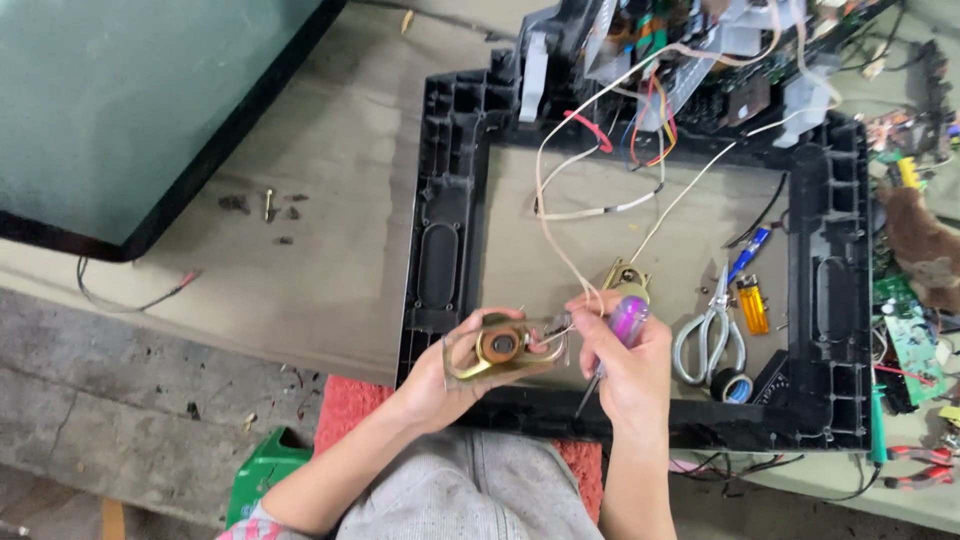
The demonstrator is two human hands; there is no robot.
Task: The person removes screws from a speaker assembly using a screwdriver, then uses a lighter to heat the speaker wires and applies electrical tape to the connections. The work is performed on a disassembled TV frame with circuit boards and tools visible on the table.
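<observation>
My left hand point(440, 375) grips a brass-coloured oval speaker point(500, 348), held back side up over the near edge of a black plastic television frame point(440, 240). My right hand point(625, 365) is closed on a screwdriver with a clear purple handle point(629, 320), shaft pointing down toward me. Its fingers also touch thin pale wires point(560, 255) that run from the speaker's terminal up to the circuit boards point(690, 60) at the far side. A second brass speaker point(626, 276) lies just beyond my right hand.
Inside the frame lie grey-handled scissors point(710, 330), an orange lighter point(753, 305), a blue pen point(748, 255) and a tape roll point(733, 385). A large glass screen point(130, 110) rests at the far left, with loose screws point(268, 205) beside it. Green boards and pliers point(915, 465) crowd the right edge.
</observation>
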